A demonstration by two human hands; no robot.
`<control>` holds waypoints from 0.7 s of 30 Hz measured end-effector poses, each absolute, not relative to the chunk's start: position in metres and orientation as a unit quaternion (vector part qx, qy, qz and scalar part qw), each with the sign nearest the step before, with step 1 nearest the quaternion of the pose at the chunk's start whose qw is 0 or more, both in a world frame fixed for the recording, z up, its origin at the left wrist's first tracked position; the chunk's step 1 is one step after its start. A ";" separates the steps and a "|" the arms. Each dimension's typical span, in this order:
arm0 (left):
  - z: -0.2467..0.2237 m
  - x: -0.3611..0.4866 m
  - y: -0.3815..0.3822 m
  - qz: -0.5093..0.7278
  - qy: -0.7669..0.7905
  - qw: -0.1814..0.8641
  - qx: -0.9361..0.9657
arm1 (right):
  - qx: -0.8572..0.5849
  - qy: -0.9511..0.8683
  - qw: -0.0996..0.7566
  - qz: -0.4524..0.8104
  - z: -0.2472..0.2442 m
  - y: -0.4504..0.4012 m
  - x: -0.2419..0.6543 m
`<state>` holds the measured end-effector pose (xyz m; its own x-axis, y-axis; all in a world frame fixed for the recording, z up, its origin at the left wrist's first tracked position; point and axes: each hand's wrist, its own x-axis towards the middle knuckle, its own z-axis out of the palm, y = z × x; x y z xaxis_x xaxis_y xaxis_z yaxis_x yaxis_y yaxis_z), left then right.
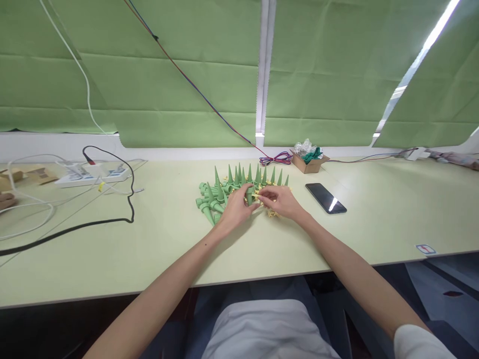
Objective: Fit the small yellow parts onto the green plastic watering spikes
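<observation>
Above the bench [157, 254], the left hand [238, 204] grips a green spike [249, 197] between thumb and fingers, while the right hand [280, 200], its fingertips pinched narrow, holds a small yellow piece [256, 196] right at it. Loose green spikes [206, 211] lie left of the hands, and a black phone [326, 198] lies to their right. Just beyond, upright spikes [250, 175] stand clustered, with an open cardboard box [315, 166] farther back.

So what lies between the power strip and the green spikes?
Head view: the black cable and a white cable's tip, nearer the power strip than the green spikes.
</observation>
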<state>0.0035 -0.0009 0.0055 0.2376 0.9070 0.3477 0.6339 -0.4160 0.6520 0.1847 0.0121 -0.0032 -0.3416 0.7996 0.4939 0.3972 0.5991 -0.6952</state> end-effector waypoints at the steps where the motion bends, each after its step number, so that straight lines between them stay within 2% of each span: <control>1: 0.005 0.004 -0.001 0.356 0.505 0.192 0.763 | -0.382 -0.785 0.426 0.235 -0.003 0.012 0.185; 21: 0.008 0.005 -0.002 0.344 0.514 0.194 0.761 | -0.406 -0.783 0.403 0.244 0.003 0.006 0.184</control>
<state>0.0054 -0.0022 0.0082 0.2347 0.9165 0.3239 0.6495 -0.3958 0.6492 0.1842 0.0064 0.0035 -0.3454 0.8323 0.4335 0.4387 0.5516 -0.7094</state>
